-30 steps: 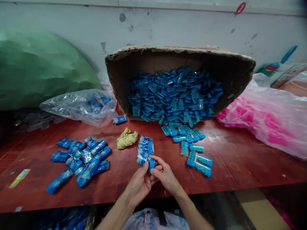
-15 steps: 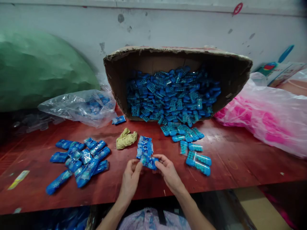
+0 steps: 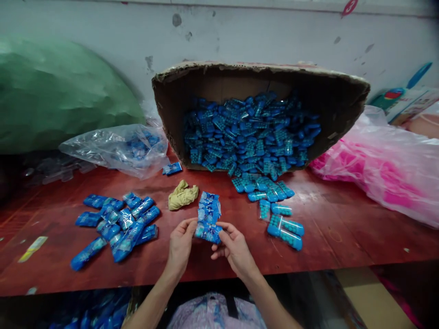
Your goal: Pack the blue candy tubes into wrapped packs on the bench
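Observation:
A blue printed wrapper [image 3: 208, 232] is held level between my two hands, just above the red table. My left hand [image 3: 181, 243] pinches its left end between thumb and fingers. At its right end, the thumb and forefinger of my right hand [image 3: 236, 249] are closed on it, while the lower fingers are curled apart. Whether anything is inside the wrapper, I cannot tell. Right behind it lies a stack of similar flat blue wrappers [image 3: 209, 204]. To the right are several clear, blue-capped bottles [image 3: 286, 237] with teal beads. On the left, blue-wrapped pieces [image 3: 125, 219] form a loose pile.
A cardboard box [image 3: 171, 132] on its side spills many bead bottles onto the red table [image 3: 240, 269]. A crumpled yellow cloth [image 3: 183, 195] lies behind the stack. Clear plastic bags [image 3: 113, 148], a large green sack [image 3: 65, 96] and a bag of pink pieces [image 3: 373, 169] stand around.
My hands have shifted slightly left, and the wrapper between them has moved with them. My left fingers lie straighter, and the right hand's lower fingers are more visible. The whole view has shifted a little.

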`<state>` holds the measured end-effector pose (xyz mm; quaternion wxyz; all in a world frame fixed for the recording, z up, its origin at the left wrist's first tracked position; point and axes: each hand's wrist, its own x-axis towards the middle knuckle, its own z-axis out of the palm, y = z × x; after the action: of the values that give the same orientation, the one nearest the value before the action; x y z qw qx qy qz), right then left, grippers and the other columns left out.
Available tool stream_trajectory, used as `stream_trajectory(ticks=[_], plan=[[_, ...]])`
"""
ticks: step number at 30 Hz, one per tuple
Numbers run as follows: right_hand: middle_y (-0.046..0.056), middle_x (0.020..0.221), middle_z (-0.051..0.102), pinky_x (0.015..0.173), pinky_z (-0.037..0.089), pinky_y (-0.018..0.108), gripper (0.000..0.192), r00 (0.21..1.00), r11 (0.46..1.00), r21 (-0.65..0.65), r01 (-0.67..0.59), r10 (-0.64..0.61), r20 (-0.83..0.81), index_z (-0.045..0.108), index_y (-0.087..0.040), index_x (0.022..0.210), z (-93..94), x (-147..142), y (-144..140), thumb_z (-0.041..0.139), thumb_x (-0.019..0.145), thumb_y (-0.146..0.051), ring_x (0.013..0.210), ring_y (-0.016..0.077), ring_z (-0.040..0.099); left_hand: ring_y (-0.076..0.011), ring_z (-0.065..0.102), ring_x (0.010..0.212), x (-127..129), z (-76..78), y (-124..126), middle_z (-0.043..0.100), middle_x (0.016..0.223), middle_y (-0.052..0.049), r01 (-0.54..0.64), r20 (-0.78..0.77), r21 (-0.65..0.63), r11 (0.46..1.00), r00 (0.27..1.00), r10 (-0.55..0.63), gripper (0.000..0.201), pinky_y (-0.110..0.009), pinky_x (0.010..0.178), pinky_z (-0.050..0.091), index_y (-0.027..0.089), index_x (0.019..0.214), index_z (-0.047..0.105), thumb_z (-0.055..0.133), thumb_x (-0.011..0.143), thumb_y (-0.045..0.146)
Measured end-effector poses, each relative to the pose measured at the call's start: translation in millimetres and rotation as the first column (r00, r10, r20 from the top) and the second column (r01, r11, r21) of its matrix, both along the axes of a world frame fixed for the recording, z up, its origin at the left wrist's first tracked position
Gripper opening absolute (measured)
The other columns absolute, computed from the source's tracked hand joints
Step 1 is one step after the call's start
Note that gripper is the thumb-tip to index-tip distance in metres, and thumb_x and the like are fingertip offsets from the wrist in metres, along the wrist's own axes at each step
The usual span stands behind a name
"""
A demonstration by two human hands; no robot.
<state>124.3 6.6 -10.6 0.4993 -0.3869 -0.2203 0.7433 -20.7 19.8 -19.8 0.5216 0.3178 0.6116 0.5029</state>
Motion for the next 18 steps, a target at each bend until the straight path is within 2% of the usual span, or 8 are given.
stream_trajectory(ticks=[2,4,7,10,13,16,18], plan=[[-0.003,0.066,0.056,0.038,0.051,0.021,0.038,1.0,1.0,-0.017,0.006,-0.007,-0.017,0.053,-0.017,0.094,0.3,2,1,0.069,0.067,-0.037,0.048,0.0088,0.057,-0.0135,0.059,0.058,3,4.7,-2,0.065,0.073,-0.001,0.006,0.133,-0.042,0.999,0.991,0.0,0.037,-0.026,0.053,0.047,0.016,0.092,0.057,0.061,0.067,0.044],[-0.004,0.066,0.056,0.037,0.052,0.021,0.036,0.999,0.999,-0.033,-0.007,0.006,-0.042,0.053,-0.017,0.093,-0.2,3,1,0.068,0.069,-0.038,0.047,0.0083,0.056,-0.0133,0.06,0.057,5,10.4,-3,0.065,0.073,-0.001,0.06,0.21,-0.059,0.996,0.977,-0.046,0.04,-0.026,0.052,0.048,0.017,0.097,0.054,0.063,0.066,0.041],[-0.004,0.064,0.055,0.037,0.052,0.021,0.035,0.996,0.999,-0.036,-0.039,0.036,-0.079,0.052,-0.017,0.093,-1.9,3,1,0.066,0.07,-0.04,0.047,0.008,0.055,-0.0133,0.061,0.056,8,17.8,-3,0.065,0.075,0.0,0.175,0.342,-0.044,0.984,0.928,-0.15,0.045,-0.026,0.052,0.049,0.019,0.107,0.048,0.064,0.068,0.035],[-0.004,0.063,0.056,0.038,0.052,0.021,0.033,0.993,0.997,-0.031,-0.067,0.064,-0.095,0.051,-0.017,0.093,-3.4,3,0,0.064,0.072,-0.04,0.045,0.0072,0.054,-0.0128,0.061,0.056,9,20.1,-2,0.065,0.078,-0.001,0.204,0.429,-0.018,0.979,0.886,-0.177,0.046,-0.026,0.052,0.049,0.02,0.11,0.047,0.064,0.068,0.031],[-0.004,0.063,0.056,0.038,0.051,0.021,0.033,1.0,1.0,-0.007,-0.027,0.027,-0.006,0.05,-0.017,0.094,-5.0,2,1,0.063,0.073,-0.039,0.045,0.0077,0.054,-0.0125,0.061,0.055,11,17.0,-2,0.066,0.073,-0.001,0.166,0.406,-0.054,0.985,0.905,-0.131,0.039,-0.025,0.053,0.049,0.017,0.1,0.051,0.065,0.068,0.032],[-0.004,0.066,0.058,0.037,0.049,0.019,0.035,0.981,0.998,0.056,0.02,-0.03,0.192,0.05,-0.017,0.095,-7.6,0,0,0.065,0.07,-0.036,0.047,0.0084,0.056,-0.0134,0.061,0.055,13,12.1,-3,0.065,0.067,-0.003,0.159,0.337,-0.142,0.977,0.936,-0.103,0.031,-0.026,0.054,0.048,0.013,0.082,0.055,0.064,0.067,0.038],[-0.003,0.068,0.06,0.038,0.048,0.017,0.035,0.955,0.996,0.09,0.013,-0.039,0.295,0.051,-0.017,0.096,-9.1,-1,0,0.065,0.069,-0.034,0.047,0.0079,0.056,-0.0135,0.06,0.055,12,9.0,-2,0.065,0.065,-0.003,0.099,0.246,-0.176,0.979,0.968,-0.054,0.031,-0.026,0.054,0.048,0.013,0.076,0.056,0.065,0.064,0.041]])
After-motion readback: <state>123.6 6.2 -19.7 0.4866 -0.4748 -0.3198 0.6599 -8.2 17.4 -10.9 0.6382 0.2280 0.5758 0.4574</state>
